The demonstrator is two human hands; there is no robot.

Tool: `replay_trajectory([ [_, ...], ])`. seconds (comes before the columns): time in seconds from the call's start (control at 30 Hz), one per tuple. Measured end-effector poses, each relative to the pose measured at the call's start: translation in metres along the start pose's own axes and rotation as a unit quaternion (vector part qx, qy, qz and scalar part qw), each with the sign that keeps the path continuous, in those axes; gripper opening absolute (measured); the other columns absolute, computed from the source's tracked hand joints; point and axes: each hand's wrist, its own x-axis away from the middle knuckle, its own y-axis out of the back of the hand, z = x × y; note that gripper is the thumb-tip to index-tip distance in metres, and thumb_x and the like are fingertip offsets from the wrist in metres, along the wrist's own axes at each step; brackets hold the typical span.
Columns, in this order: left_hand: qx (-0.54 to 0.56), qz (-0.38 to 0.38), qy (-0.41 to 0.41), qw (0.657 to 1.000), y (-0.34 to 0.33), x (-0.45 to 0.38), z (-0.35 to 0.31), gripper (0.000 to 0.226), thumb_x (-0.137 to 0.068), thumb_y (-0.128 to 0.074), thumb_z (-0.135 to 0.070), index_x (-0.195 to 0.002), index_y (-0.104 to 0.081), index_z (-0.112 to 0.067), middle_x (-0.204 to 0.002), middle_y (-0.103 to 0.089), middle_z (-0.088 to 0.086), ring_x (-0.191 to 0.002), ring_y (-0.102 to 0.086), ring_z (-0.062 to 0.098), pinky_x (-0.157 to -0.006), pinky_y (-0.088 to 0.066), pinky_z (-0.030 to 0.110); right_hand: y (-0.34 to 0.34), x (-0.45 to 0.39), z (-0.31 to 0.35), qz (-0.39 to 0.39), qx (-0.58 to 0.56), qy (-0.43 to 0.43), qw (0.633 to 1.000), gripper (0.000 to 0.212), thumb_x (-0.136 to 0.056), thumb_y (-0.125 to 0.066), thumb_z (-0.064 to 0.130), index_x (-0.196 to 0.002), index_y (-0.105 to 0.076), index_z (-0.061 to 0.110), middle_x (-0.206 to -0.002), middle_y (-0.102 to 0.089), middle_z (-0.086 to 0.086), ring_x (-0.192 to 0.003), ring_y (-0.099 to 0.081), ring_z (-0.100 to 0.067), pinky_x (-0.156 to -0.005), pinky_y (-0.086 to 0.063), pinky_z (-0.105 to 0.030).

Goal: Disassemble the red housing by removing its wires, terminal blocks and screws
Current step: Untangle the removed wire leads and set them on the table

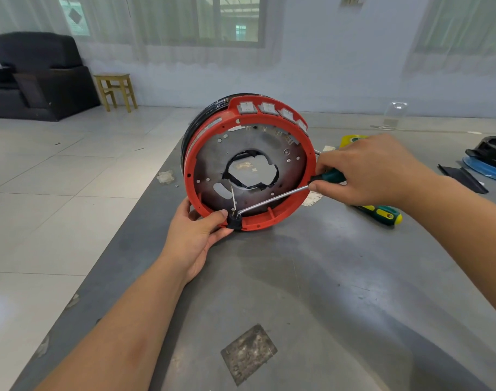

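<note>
The round red housing [294, 206] stands on edge on the grey table [297, 292], its open side facing me, with a dark metal plate [213, 162] and a ragged central hole inside. Several white switches [268, 108] line its top rim. My left hand [197, 235] grips the lower rim, thumb pressed beside a small black part [233, 222] at the bottom. My right hand [362, 170] holds a green-handled screwdriver [272, 197], whose shaft runs across the housing with its tip at that black part. A thin wire [233, 197] sticks up there.
A second green and yellow screwdriver [382, 214] lies on the table to the right of the housing. Black and blue parts [489, 159] sit at the far right, and a clear plastic piece [395, 115] behind. The table's left edge drops to a tiled floor; a stool [117, 90] and sofa stand beyond.
</note>
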Motion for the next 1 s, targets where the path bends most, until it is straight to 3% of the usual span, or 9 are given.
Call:
replay_trajectory([
  [0.13, -0.003, -0.001, 0.001, 1.0, -0.001, 0.001, -0.001, 0.043, -0.089, -0.074, 0.01, -0.125, -0.062, -0.01, -0.111, -0.072, 0.014, -0.097, -0.078, 0.029, -0.078, -0.065, 0.037, 0.006, -0.004, 0.002, -0.007, 0.009, 0.009, 1.0, 0.043, -0.088, -0.04, 0.074, -0.092, -0.054, 0.034, -0.057, -0.052, 0.007, -0.054, -0.057, -0.027, -0.053, -0.046, -0.03],
  [0.23, -0.005, 0.001, -0.001, 1.0, 0.0, 0.001, 0.0, 0.042, -0.088, -0.074, 0.01, -0.123, -0.062, -0.012, -0.111, -0.071, 0.014, -0.097, -0.077, 0.028, -0.076, -0.064, 0.035, 0.013, -0.008, 0.003, -0.019, 0.018, 0.032, 0.999, 0.041, -0.089, -0.042, 0.072, -0.089, -0.051, 0.031, -0.052, -0.041, 0.011, -0.047, -0.045, -0.025, -0.049, -0.027, -0.022],
  [0.3, -0.007, 0.001, -0.002, 1.0, 0.0, 0.0, 0.001, 0.044, -0.088, -0.075, 0.01, -0.123, -0.062, -0.014, -0.111, -0.072, 0.012, -0.097, -0.078, 0.027, -0.075, -0.064, 0.034, 0.016, -0.011, 0.003, -0.014, 0.024, 0.044, 0.999, 0.04, -0.089, -0.042, 0.071, -0.086, -0.049, 0.032, -0.053, -0.049, 0.009, -0.048, -0.042, -0.024, -0.05, -0.018, -0.021],
  [0.43, -0.006, -0.003, -0.002, 1.0, 0.0, -0.002, 0.002, 0.045, -0.087, -0.075, 0.011, -0.122, -0.063, -0.015, -0.111, -0.074, 0.01, -0.1, -0.078, 0.028, -0.073, -0.064, 0.034, 0.016, -0.012, 0.003, -0.018, 0.025, 0.064, 0.997, 0.037, -0.09, -0.049, 0.066, -0.081, -0.046, 0.03, -0.055, -0.055, 0.006, -0.048, -0.039, -0.023, -0.051, -0.016, -0.021],
  [0.63, -0.004, -0.007, -0.003, 1.0, -0.001, -0.001, 0.002, 0.045, -0.087, -0.075, 0.011, -0.123, -0.063, -0.012, -0.108, -0.075, 0.009, -0.096, -0.079, 0.027, -0.073, -0.064, 0.035, 0.015, -0.011, 0.003, -0.021, 0.002, 0.067, 0.998, 0.036, -0.091, -0.059, 0.058, -0.077, -0.044, 0.029, -0.052, -0.051, 0.005, -0.047, -0.036, -0.024, -0.051, -0.022, -0.022],
  [0.9, -0.018, -0.008, 0.0, 1.0, -0.002, 0.0, 0.001, 0.046, -0.088, -0.073, 0.012, -0.126, -0.061, -0.011, -0.119, -0.073, 0.016, -0.097, -0.079, 0.027, -0.073, -0.064, 0.034, 0.015, -0.018, 0.001, -0.008, 0.004, 0.052, 0.999, 0.039, -0.092, -0.053, 0.066, -0.077, -0.046, 0.031, -0.051, -0.051, 0.006, -0.046, -0.038, -0.023, -0.05, -0.022, -0.021],
  [1.0, -0.019, -0.009, 0.002, 1.0, -0.002, 0.0, 0.001, 0.044, -0.089, -0.072, 0.011, -0.124, -0.062, -0.013, -0.119, -0.073, 0.018, -0.096, -0.079, 0.026, -0.073, -0.064, 0.034, 0.01, -0.012, 0.001, 0.02, -0.024, 0.025, 0.999, 0.04, -0.087, -0.048, 0.072, -0.082, -0.055, 0.032, -0.052, -0.05, 0.008, -0.049, -0.045, -0.022, -0.05, -0.035, -0.026],
])
